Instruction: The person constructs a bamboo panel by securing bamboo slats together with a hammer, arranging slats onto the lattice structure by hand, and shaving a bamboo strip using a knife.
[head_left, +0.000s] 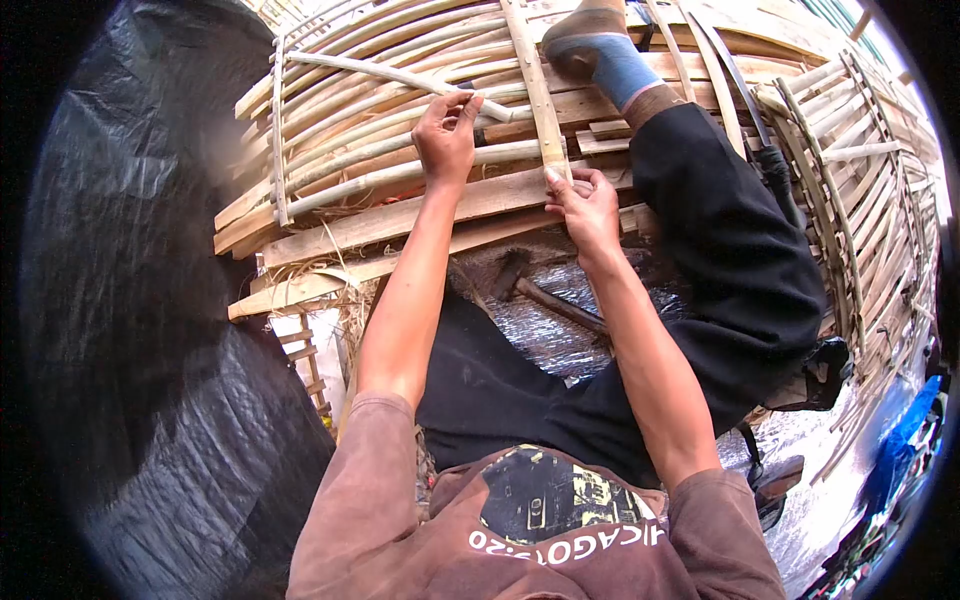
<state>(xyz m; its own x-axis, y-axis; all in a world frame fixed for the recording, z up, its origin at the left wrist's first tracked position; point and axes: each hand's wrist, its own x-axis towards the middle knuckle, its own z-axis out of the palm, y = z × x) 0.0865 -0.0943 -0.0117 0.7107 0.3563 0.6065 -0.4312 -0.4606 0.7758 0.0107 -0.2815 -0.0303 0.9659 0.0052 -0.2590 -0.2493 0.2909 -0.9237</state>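
Note:
A flat bamboo strip (537, 90) lies crosswise over a frame of long bamboo slats (350, 135). My right hand (588, 210) is closed on the near end of this strip, thumb on top. Up and to the left, my left hand (446, 140) is raised over the slats, thumb and fingers pinched together. Anything between those fingertips is too small to make out. A thin pale stick (390, 73) slants across the slats just beyond my left hand. A hammer (555, 300) rests on silvery foil between my legs.
Black plastic sheeting (130, 250) hangs along the left. My socked foot (612, 65) is braced on the slats. A machete-like long blade (735, 75) lies right of my leg. Another slatted bamboo panel (870, 170) stands at the right, above blue plastic (905, 440).

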